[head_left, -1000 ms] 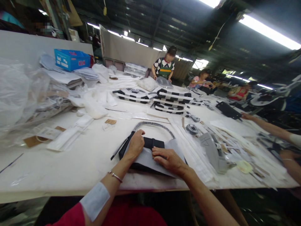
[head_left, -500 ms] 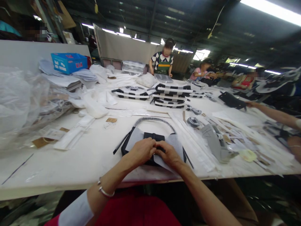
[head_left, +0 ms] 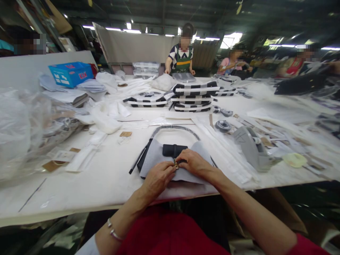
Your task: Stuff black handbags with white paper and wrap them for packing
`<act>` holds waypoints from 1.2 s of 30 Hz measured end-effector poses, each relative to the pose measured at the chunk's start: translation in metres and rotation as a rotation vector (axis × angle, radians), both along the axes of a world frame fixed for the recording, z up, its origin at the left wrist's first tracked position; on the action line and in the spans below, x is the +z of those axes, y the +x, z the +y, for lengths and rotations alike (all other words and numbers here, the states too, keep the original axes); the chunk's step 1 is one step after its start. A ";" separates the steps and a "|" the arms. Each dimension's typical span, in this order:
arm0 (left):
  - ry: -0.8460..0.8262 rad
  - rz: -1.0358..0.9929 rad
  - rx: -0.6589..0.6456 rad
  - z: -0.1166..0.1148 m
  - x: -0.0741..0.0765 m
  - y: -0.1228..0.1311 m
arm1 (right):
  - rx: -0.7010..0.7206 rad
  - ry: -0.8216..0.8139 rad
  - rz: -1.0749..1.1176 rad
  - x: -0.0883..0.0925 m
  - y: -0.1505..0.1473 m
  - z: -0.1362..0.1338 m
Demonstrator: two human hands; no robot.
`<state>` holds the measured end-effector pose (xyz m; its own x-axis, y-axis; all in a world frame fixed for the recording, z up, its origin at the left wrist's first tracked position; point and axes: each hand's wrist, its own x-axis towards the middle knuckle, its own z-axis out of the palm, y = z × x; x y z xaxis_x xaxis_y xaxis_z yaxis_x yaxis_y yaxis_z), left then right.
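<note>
A black handbag (head_left: 142, 161) lies in front of me near the table's front edge, its handle (head_left: 175, 127) wrapped in clear film and arched away from me. A pale grey protective sheet (head_left: 154, 154) covers its front. Over the sheet lies a black strap flap (head_left: 170, 150), and below it sits a small gold-coloured metal clasp (head_left: 176, 164). My left hand (head_left: 160, 174) rests on the sheet with its fingertips pinched at the clasp's left side. From the right, my right hand (head_left: 193, 162) pinches the clasp at its top. The fingers partly cover the clasp.
Several wrapped black-and-white bags (head_left: 193, 97) are stacked beyond. A grey tape dispenser (head_left: 249, 147), a tape roll (head_left: 223, 125) and paper scraps lie right. Plastic bags (head_left: 23, 131) and a blue box (head_left: 71, 74) stand left. A co-worker (head_left: 182, 58) stands across the table.
The grey sheet now lies flatter over the bag's front, and the gold clasp has come into view. My hands have shifted slightly, the left lower and the right higher on the bag.
</note>
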<state>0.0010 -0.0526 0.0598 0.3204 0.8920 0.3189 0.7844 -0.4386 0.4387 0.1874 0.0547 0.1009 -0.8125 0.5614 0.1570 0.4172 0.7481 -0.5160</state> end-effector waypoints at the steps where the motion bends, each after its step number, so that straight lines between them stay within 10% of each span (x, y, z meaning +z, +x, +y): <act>1: -0.012 0.013 -0.001 0.000 0.001 0.001 | 0.029 0.009 -0.017 -0.001 0.000 0.002; 14: -0.129 0.075 0.020 -0.002 0.026 0.010 | -0.032 0.010 -0.007 -0.012 -0.003 -0.002; 36: -0.142 0.124 0.118 -0.004 0.023 0.021 | 0.221 0.336 -0.388 0.013 -0.016 -0.001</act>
<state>0.0220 -0.0569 0.0827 0.2406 0.9586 0.1520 0.8784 -0.2817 0.3861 0.1717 0.0533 0.1138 -0.9391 0.3417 -0.0356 0.3434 0.9363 -0.0739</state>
